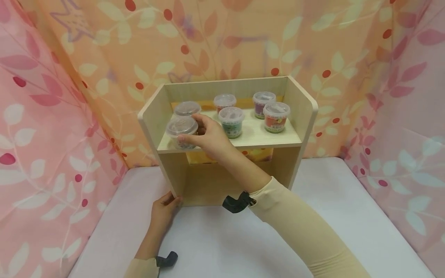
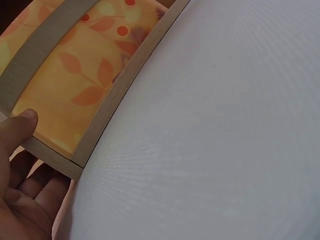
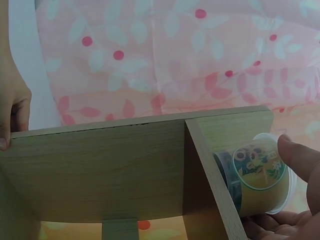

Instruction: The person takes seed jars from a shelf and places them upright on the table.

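Observation:
A small wooden shelf unit (image 1: 229,148) stands on the white table, with several lidded clear plastic tubs on its upper board. My right hand (image 1: 212,137) grips the front-left tub (image 1: 182,131) near its lid, thumb on the near side and fingers behind. In the right wrist view this tub (image 3: 262,172) has a printed label and sits at the board's edge. Just behind it is another tub (image 1: 187,109). Low on the left, my left hand (image 1: 163,212) grips the front edge of the shelf's side panel; in the left wrist view its thumb (image 2: 29,117) lies on the inner face.
On the same board stand a green-labelled tub (image 1: 231,122), a red-labelled tub (image 1: 276,117), a purple-labelled tub (image 1: 263,105) and another at the back (image 1: 224,102). Patterned cloth (image 1: 226,42) hangs behind and at both sides. White cloth covers the table (image 1: 222,239).

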A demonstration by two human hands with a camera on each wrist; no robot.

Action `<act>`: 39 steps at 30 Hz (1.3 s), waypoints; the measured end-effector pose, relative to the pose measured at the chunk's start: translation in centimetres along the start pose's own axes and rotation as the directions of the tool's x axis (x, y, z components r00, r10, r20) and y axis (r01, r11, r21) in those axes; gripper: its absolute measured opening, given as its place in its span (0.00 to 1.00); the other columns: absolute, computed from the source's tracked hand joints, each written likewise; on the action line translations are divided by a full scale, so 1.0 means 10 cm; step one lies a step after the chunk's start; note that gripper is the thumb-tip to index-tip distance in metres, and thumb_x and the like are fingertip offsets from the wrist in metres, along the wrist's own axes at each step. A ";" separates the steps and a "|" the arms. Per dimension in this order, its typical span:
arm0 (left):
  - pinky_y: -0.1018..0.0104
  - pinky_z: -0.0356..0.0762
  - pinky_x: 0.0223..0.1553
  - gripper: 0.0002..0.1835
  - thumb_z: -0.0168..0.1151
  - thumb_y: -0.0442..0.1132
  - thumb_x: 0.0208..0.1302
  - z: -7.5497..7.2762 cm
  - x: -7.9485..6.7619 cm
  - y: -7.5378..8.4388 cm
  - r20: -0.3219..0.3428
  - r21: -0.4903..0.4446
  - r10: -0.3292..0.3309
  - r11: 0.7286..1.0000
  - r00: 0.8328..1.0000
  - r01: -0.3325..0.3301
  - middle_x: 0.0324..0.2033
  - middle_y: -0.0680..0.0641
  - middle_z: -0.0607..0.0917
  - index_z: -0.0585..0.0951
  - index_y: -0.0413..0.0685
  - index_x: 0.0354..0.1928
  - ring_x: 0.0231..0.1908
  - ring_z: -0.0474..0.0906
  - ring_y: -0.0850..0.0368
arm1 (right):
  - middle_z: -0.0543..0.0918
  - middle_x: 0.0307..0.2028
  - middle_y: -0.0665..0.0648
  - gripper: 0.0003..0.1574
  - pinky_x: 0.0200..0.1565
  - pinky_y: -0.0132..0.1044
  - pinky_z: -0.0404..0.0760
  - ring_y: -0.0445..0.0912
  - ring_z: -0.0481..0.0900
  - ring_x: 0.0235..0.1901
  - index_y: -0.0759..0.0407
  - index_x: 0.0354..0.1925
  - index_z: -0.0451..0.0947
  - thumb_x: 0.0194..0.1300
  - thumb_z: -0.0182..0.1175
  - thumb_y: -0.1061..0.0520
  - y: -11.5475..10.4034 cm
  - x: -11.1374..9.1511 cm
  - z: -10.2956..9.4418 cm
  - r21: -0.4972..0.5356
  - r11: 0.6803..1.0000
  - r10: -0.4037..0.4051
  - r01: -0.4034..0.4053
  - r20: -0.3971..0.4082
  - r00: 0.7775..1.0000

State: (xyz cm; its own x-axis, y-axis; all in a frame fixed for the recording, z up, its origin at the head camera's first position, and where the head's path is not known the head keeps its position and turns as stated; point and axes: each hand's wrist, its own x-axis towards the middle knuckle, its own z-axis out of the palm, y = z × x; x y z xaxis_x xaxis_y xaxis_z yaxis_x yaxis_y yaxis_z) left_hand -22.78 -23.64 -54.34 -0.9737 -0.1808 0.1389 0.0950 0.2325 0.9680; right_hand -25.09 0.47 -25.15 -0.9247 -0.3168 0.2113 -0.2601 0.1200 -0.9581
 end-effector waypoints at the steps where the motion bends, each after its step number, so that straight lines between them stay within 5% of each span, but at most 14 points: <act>1: 0.77 0.81 0.43 0.24 0.75 0.40 0.62 0.00 0.00 0.00 -0.001 -0.002 0.001 1.000 1.000 -0.001 0.55 0.38 0.86 0.84 0.41 0.59 0.45 0.83 0.71 | 0.78 0.64 0.54 0.53 0.58 0.38 0.81 0.46 0.80 0.58 0.58 0.76 0.63 0.59 0.77 0.52 0.00 0.00 0.00 0.006 1.000 -0.003 0.003 -0.006 1.000; 13: 0.76 0.82 0.44 0.24 0.74 0.39 0.63 -0.02 0.03 0.00 0.012 0.019 0.027 0.999 1.000 -0.027 0.55 0.39 0.87 0.83 0.43 0.61 0.47 0.84 0.67 | 0.81 0.60 0.53 0.47 0.58 0.37 0.81 0.44 0.81 0.58 0.60 0.71 0.68 0.58 0.78 0.55 0.00 -0.04 0.03 0.086 0.994 -0.069 0.071 -0.032 0.997; 26: 0.75 0.81 0.45 0.25 0.74 0.42 0.64 -0.07 0.12 0.01 0.003 0.041 0.039 0.998 0.999 -0.039 0.56 0.39 0.86 0.83 0.44 0.62 0.52 0.84 0.59 | 0.78 0.63 0.50 0.51 0.56 0.37 0.82 0.46 0.80 0.59 0.59 0.74 0.65 0.59 0.77 0.55 -0.04 -0.37 -0.04 0.112 0.990 -0.092 0.089 0.021 0.996; 39: 0.75 0.81 0.46 0.24 0.72 0.40 0.65 -0.02 0.00 -0.01 0.029 0.006 -0.008 1.000 1.000 0.008 0.54 0.37 0.86 0.82 0.39 0.61 0.49 0.85 0.58 | 0.78 0.64 0.55 0.49 0.62 0.39 0.78 0.48 0.79 0.62 0.59 0.72 0.66 0.57 0.78 0.58 0.33 -0.82 -0.03 0.036 0.995 -0.101 0.098 0.093 0.990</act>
State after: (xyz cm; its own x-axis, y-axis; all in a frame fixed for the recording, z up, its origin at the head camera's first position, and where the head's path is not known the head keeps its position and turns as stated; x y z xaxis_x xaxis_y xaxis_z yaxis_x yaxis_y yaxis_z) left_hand -22.72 -23.80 -54.38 -0.9800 -0.1548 0.1249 0.0859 0.2370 0.9677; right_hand -18.47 3.72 -30.00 -0.8636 -0.4138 0.2879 -0.3392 0.0545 -0.9391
